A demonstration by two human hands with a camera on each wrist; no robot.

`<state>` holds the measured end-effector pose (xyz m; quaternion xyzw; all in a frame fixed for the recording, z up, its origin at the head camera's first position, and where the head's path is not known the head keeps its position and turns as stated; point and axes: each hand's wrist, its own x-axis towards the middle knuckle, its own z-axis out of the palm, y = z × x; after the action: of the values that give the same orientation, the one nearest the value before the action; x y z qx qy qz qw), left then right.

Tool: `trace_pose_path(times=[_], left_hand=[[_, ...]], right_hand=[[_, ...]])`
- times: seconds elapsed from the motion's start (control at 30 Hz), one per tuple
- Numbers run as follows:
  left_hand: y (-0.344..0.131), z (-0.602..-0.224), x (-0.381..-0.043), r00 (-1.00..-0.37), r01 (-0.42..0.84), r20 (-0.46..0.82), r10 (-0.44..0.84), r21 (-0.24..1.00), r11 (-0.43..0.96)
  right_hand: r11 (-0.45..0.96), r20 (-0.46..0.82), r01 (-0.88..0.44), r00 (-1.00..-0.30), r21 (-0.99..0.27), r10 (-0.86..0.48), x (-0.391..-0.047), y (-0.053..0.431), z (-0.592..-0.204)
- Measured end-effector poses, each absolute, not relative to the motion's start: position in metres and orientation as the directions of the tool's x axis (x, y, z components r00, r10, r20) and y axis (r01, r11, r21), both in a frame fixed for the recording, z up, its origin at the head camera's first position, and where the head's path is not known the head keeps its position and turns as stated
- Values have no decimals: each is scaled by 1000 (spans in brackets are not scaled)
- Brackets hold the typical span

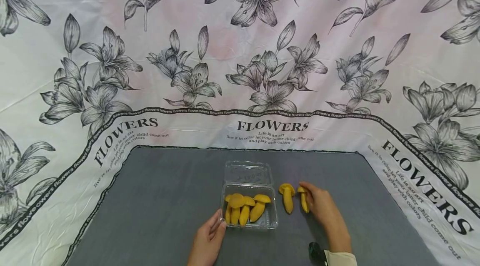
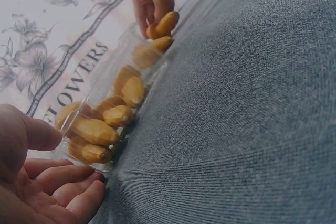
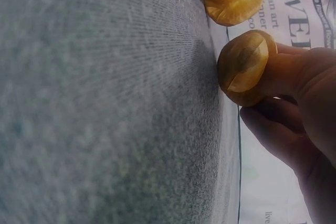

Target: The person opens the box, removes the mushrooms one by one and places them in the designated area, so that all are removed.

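Observation:
A clear plastic box (image 1: 274,220) with several yellow mushrooms (image 1: 258,208) side by side in its left and middle part stands on the grey cloth. My left hand (image 1: 207,239) holds the box at its near left corner; in the left wrist view the thumb (image 2: 44,134) lies at the rim, with the fingers below. To the right of the box, my right hand (image 1: 324,207) pinches a small yellow mushroom (image 3: 244,69), stem toward me in the head view. Between that hand and the box lies another yellow mushroom (image 1: 287,198), untouched.
The box's transparent lid (image 1: 247,173) is folded back, away from me. Grey cloth (image 1: 165,199) covers the work surface. Behind and at the sides hangs a white sheet (image 1: 210,133) printed with flowers and lettering. A dark band (image 1: 316,253) sits at my right wrist.

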<state>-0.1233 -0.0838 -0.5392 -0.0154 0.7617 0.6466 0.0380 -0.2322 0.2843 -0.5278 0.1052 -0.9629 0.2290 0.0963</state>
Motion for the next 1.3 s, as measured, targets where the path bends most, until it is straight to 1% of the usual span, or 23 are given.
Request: trace_pose_path(times=[0.23,0.43,0.7,0.87,1.3], left_hand=[[-84,-540,-122,-997,-64,-68,24,985,158],[-84,-541,-120,-999,-48,-51,11,986,159],[-85,-540,-120,-997,-69,-72,15,984,166],[-86,-541,-120,-997,-72,-74,8,985,157],[-83,-540,-122,-996,-87,-87,-10,981,176]], right_hand=[[869,239,-255,-957,-424,-164,-230,284,-526],[871,218,-243,-963,-427,-161,-230,284,-526],[878,209,-244,-963,-412,-170,-225,284,-525],[877,177,-221,-971,-427,-159,-221,286,-514],[863,222,-232,-964,-449,-144,-211,280,-492]])
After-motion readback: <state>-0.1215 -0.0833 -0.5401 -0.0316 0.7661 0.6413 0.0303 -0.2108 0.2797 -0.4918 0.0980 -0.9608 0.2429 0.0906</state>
